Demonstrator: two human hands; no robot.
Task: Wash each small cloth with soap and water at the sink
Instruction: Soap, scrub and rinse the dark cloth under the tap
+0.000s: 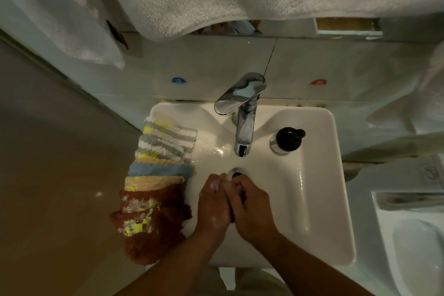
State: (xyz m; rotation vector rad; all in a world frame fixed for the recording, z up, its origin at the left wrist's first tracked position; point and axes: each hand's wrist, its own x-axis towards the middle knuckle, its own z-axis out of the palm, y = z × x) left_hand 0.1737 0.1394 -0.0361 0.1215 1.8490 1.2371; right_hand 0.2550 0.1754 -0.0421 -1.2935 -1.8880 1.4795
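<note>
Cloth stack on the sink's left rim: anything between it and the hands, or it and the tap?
Nothing visible. The stack of small coloured terry cloths lies beside the left hand; bare basin of the white ceramic sink runs from it to the chrome tap. The black-topped soap pump stands beyond the tap.

Left hand [212, 206]: was bare and wet, flecked with white suds [214, 184] on knuckles and back, on the side nearer the sink's [335, 142] left rim.
Right hand [251, 209]: was bare, nearer the sink's right rim.
Left forearm [182, 255]: was uncovered past the sink's near rim.
Right forearm [300, 255]: likewise uncovered.
</note>
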